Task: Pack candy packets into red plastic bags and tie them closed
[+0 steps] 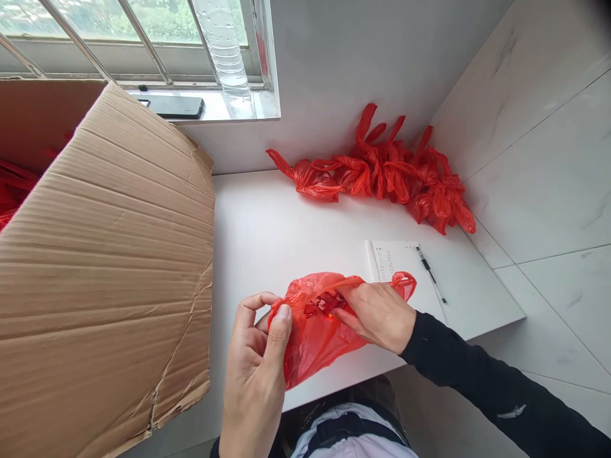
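A thin red plastic bag (312,356) hangs between my two hands above the front edge of the white table, its mouth facing up. My left hand (260,356) pinches the bag's left rim between thumb and fingers. Reaching into the mouth from the right, my right hand (377,312) has its fingertips partly hidden by the plastic; the fingers are curled, and what they grip is unclear. Shiny dark red wrapped items (324,304) with pale printing show inside the bag, close to the right fingertips. One handle loop (404,284) sticks out behind the right hand.
Several knotted red bags (377,172) line the wall at the table's back. A notebook (396,261) and pen (431,275) lie at right. A large cardboard box (119,273) with red plastic inside fills the left. A phone (176,107) and clear bottle (226,57) occupy the windowsill.
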Demonstrator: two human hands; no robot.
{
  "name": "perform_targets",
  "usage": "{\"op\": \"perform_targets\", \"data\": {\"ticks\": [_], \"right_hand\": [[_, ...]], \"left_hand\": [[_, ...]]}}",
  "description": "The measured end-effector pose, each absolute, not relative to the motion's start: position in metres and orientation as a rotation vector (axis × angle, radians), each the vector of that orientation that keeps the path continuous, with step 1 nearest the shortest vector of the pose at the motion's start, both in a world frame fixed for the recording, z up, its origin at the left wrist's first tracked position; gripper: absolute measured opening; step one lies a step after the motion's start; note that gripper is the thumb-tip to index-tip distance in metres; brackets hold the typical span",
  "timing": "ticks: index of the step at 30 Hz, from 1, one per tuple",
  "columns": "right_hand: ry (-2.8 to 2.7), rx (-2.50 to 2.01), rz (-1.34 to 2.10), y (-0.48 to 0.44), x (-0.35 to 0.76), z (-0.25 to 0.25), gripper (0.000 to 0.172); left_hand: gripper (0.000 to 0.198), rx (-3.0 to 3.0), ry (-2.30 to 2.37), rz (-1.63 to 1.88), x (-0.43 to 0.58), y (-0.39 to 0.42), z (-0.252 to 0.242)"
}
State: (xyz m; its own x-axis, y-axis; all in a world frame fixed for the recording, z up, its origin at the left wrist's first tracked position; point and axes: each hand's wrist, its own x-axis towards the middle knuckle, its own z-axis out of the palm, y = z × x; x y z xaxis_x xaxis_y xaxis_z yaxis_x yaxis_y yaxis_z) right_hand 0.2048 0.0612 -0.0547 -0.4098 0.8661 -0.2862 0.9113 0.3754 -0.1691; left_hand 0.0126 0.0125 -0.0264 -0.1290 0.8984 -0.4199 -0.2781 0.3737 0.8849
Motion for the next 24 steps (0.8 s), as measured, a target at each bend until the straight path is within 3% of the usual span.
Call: {"op": "perform_targets", "data": {"ticks": [5,13,19,24], "right_hand": [[2.571,1.583,-0.63,0.058,0.21,-0.053,0.033],[2.671,1.545,-1.019,0.057,0.222,-0.071,0.038],[2.562,1.665,-1.084,0.054,0.228,-0.077,0.026],[2.419,1.73,-1.372,0.053,0.228,-0.067,0.017]], "left_hand": [[0.031,0.615,1.263,1.133,0.017,0.014,-0.028],[0.029,0.604,1.222,1.118,0.017,0.012,-0.029],[0.03,0.663,1.206,1.088,0.02,0.011,-0.029],[0.031,0.684,1.204,1.053,0.024,0.01,-0.028]]}}
